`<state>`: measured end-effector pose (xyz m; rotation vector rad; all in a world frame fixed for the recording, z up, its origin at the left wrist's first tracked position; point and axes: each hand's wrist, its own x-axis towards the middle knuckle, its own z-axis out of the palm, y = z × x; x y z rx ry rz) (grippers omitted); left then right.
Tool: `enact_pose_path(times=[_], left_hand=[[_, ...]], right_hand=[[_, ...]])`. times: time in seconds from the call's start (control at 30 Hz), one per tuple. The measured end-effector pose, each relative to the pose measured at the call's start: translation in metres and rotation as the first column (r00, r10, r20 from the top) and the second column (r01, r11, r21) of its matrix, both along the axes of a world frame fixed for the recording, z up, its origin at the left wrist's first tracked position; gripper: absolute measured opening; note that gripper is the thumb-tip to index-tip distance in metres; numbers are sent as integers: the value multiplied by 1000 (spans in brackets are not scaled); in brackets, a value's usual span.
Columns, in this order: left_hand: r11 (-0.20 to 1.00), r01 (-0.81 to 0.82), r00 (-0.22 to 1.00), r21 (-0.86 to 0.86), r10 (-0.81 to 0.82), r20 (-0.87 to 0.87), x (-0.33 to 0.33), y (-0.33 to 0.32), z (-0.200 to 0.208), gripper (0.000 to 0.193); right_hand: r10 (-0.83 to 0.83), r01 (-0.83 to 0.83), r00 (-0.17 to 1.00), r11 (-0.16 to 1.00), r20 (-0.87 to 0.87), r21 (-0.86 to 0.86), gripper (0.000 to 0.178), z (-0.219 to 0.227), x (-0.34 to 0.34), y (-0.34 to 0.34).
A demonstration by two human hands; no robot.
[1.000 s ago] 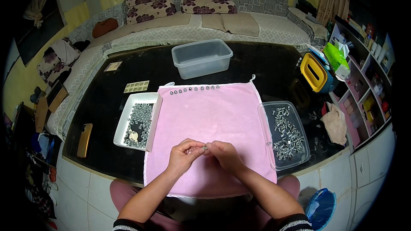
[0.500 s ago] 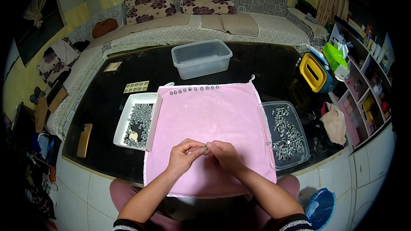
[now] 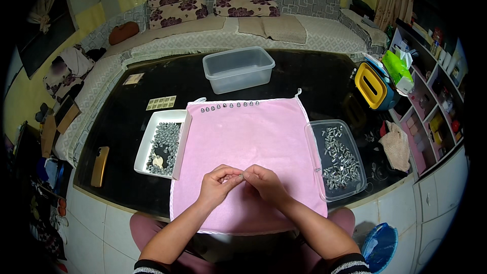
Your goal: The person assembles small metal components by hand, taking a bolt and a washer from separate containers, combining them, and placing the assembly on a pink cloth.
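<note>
– State of the hands?
– Found left hand (image 3: 219, 182) and right hand (image 3: 264, 182) together, both with thumb and fingers pinched on a small metal piece (image 3: 242, 175). Mostly hidden; cannot tell its exact form.
– Its location?
– Between the fingertips, above the near half of a pink cloth (image 3: 246, 137).
– At the far edge?
– Noted a row of silvery pieces (image 3: 232, 105) on the cloth.
– To the sides?
– Recorded a white box (image 3: 148, 141) of round metal parts (image 3: 167, 134) on the left, a clear tray (image 3: 347, 133) of bolts (image 3: 346, 161) on the right. Sighted on the black worktop (image 3: 122, 129), beyond the cloth: a clear plastic bin (image 3: 239, 81).
</note>
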<state>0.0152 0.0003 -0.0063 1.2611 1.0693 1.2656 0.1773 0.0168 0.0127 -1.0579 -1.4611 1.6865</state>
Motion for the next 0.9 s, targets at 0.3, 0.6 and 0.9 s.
enact_pose_path(times=[0.3,0.6,0.9], left_hand=[[1000,6,1000,11,-6,19,-1,0,-2,13],[1000,6,1000,6,-6,-3,-1,0,1,13],[1000,20,999,8,-20,-27,-1,0,-1,13]], right_hand=[[-22,21,998,1000,-55,-8,24,-3,-2,1],[-10,10,1000,1000,-15,14,26,-6,0,2],[-12,11,1000,998,3,63,32,-9,0,2]])
